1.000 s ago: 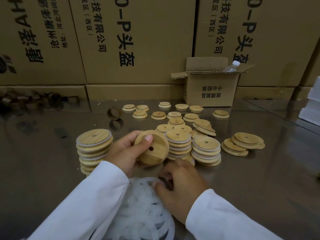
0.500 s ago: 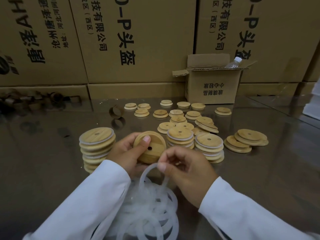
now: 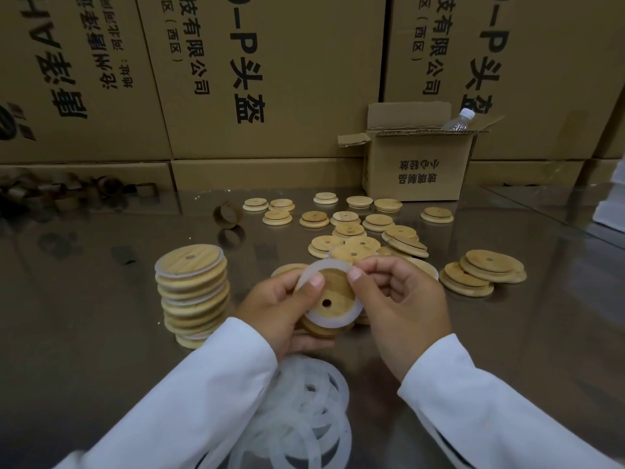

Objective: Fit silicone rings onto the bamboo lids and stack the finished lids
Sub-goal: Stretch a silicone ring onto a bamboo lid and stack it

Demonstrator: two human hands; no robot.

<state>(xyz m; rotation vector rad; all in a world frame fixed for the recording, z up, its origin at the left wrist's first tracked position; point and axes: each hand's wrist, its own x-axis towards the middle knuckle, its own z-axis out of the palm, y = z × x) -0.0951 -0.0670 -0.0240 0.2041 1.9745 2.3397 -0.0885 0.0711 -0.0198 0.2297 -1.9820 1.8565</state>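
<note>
left hand grips lid, right hand pinches ring; finished stack just left, ring pile under wrists.

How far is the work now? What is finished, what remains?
Done: one stack of ringed lids at the left. In hand: the left hand holds a lid, the right hand pinches a ring onto it. Left: many bare lids lie behind, and a ring pile waits in front.

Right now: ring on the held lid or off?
On, seating unclear: silicone ring encircles the bamboo lid in the left hand; right hand pinches its upper edge.
</note>
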